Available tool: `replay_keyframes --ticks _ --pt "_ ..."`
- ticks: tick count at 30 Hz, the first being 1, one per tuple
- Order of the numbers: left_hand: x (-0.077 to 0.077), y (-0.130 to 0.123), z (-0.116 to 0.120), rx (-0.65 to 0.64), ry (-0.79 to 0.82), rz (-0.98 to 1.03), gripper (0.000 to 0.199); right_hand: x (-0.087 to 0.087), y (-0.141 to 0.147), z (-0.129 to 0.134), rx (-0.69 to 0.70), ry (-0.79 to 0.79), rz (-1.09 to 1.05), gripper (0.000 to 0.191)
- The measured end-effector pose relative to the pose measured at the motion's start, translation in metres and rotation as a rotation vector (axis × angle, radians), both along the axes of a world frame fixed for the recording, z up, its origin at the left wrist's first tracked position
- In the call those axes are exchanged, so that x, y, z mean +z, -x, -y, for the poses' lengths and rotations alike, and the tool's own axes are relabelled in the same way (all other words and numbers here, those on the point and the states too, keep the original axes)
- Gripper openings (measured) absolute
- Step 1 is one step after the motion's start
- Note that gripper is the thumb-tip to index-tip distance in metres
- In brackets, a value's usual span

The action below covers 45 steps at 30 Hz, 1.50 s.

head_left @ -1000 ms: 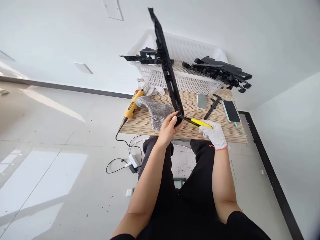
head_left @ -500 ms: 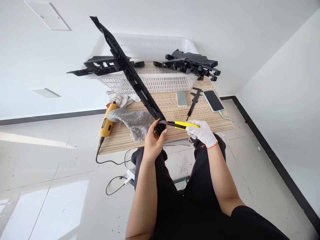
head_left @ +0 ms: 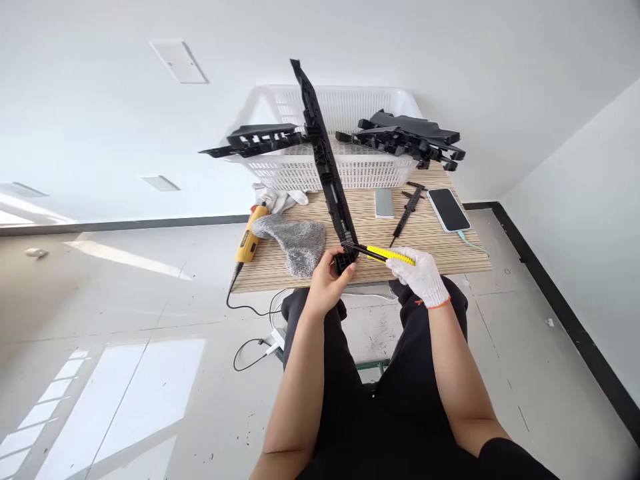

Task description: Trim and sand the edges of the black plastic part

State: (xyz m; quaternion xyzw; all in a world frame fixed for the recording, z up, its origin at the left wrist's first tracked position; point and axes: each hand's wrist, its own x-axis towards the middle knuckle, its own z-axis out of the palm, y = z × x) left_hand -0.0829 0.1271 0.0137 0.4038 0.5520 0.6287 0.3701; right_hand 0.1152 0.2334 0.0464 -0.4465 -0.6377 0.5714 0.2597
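My bare left hand (head_left: 327, 283) closes around the near end of a long black plastic trim strip (head_left: 327, 177), with fingers and thumb on either side. The strip slants away over the table and the basket's front rim. In my right hand (head_left: 419, 275), which wears a white knitted glove with an orange cuff, is a slim yellow-and-black handled tool (head_left: 385, 254). Its dark front end touches or lies right over the strip beside my left fingers. The tip is too small to make out clearly.
Behind the strip stands a white plastic basket (head_left: 370, 175) with several black plastic parts (head_left: 415, 137) across it. On the slatted tabletop (head_left: 430, 257) lie a grey cloth (head_left: 295, 239), a yellow corded power tool (head_left: 250, 237), a grey-green block (head_left: 384, 203), a black caliper (head_left: 409, 213) and a charging phone (head_left: 449, 210).
My view has shifted, so the whole scene sits further right. The strip now stands more upright in view. Both hands keep their holds, and the tool's front end stays at the strip's near end.
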Motion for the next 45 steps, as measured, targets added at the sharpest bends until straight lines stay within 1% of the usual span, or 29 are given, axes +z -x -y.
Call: replay_keyframes --ticks 2,3,5,6,8,11,14,15,16,18,20,21,22,24,25,26,27,29,30,31,33,34,36,37,40,41,43,44,45 --pt "0.000 0.000 0.001 -0.013 0.012 -0.007 0.042 -0.001 0.001 -0.001 0.008 0.072 -0.027 0.057" --pt "0.000 0.000 0.002 -0.012 0.009 0.000 0.042 -0.001 0.001 -0.001 -0.016 0.083 -0.042 0.057" --pt "0.000 0.000 0.003 0.006 -0.027 0.045 0.047 -0.001 0.001 0.000 -0.080 0.059 -0.060 0.056" --pt "0.001 -0.001 0.003 0.011 -0.050 0.075 0.050 -0.001 0.001 0.001 -0.100 0.040 -0.062 0.056" --pt "0.003 -0.001 0.003 -0.003 -0.092 0.128 0.059 -0.001 -0.001 0.001 -0.092 0.029 -0.054 0.054" --pt "0.006 -0.003 0.002 -0.030 -0.136 0.184 0.077 0.000 -0.004 0.001 -0.075 0.081 -0.089 0.052" --pt "0.008 -0.004 0.001 0.014 -0.107 0.199 0.094 0.003 -0.006 0.001 -0.118 0.141 -0.158 0.049" --pt "0.009 -0.004 0.001 0.035 -0.083 0.195 0.096 0.004 -0.006 0.001 -0.137 0.156 -0.176 0.048" --pt "0.010 -0.004 0.001 0.056 -0.057 0.189 0.095 0.005 -0.007 0.002 -0.153 0.168 -0.189 0.047" --pt "0.011 -0.005 0.002 0.087 -0.008 0.174 0.087 0.008 -0.008 0.002 -0.170 0.184 -0.198 0.046" --pt "0.012 -0.005 0.003 0.105 0.033 0.160 0.077 0.012 -0.012 0.001 -0.144 0.190 -0.174 0.045" --pt "0.012 -0.005 0.003 0.111 0.047 0.154 0.074 0.013 -0.015 0.001 -0.098 0.191 -0.144 0.044" --pt "0.012 -0.004 0.003 0.117 0.051 0.154 0.072 0.015 -0.017 0.001 -0.020 0.195 -0.097 0.044" --pt "0.012 -0.004 0.002 0.122 0.031 0.181 0.071 0.017 -0.022 0.002 0.190 0.206 0.032 0.043" --pt "0.011 -0.003 0.002 0.116 0.017 0.209 0.070 0.017 -0.023 0.002 0.273 0.195 0.092 0.043" --pt "0.011 -0.002 0.001 0.109 0.004 0.245 0.070 0.017 -0.023 0.003 0.304 0.172 0.132 0.044" --pt "0.010 -0.002 0.000 0.102 -0.006 0.284 0.069 0.016 -0.022 0.004 0.275 0.138 0.145 0.045" --pt "0.010 0.000 -0.001 0.095 -0.018 0.350 0.068 0.014 -0.019 0.007 0.121 0.056 0.118 0.050" --pt "0.009 0.000 -0.001 0.094 -0.021 0.370 0.067 0.013 -0.018 0.008 0.091 0.030 0.113 0.051" --pt "0.009 0.001 -0.002 0.092 -0.024 0.382 0.067 0.012 -0.016 0.008 0.119 0.016 0.125 0.051" --pt "0.008 0.001 -0.003 0.089 -0.030 0.387 0.067 0.012 -0.015 0.008 0.223 0.004 0.169 0.049" --pt "0.008 0.001 -0.003 0.090 -0.034 0.385 0.068 0.013 -0.014 0.008 0.227 0.006 0.176 0.049" --pt "0.007 0.001 -0.004 0.097 -0.041 0.376 0.069 0.014 -0.014 0.008 0.121 0.021 0.157 0.049" --pt "0.006 0.001 -0.004 0.097 -0.040 0.370 0.068 0.014 -0.015 0.008 0.097 0.037 0.150 0.049" --pt "0.005 0.002 -0.004 0.106 -0.032 0.351 0.067 0.013 -0.015 0.009 0.207 0.048 0.178 0.045" --pt "0.005 0.002 -0.004 0.115 -0.032 0.346 0.067 0.013 -0.014 0.009 0.199 0.036 0.177 0.046" --pt "0.005 0.001 -0.003 0.133 -0.031 0.336 0.066 0.013 -0.014 0.010 0.120 0.021 0.168 0.048" --pt "0.005 0.001 -0.003 0.141 -0.029 0.331 0.066 0.013 -0.014 0.010 0.108 0.023 0.176 0.049" --pt "0.006 0.000 -0.003 0.144 -0.024 0.325 0.067 0.013 -0.014 0.011 0.128 0.027 0.189 0.048"
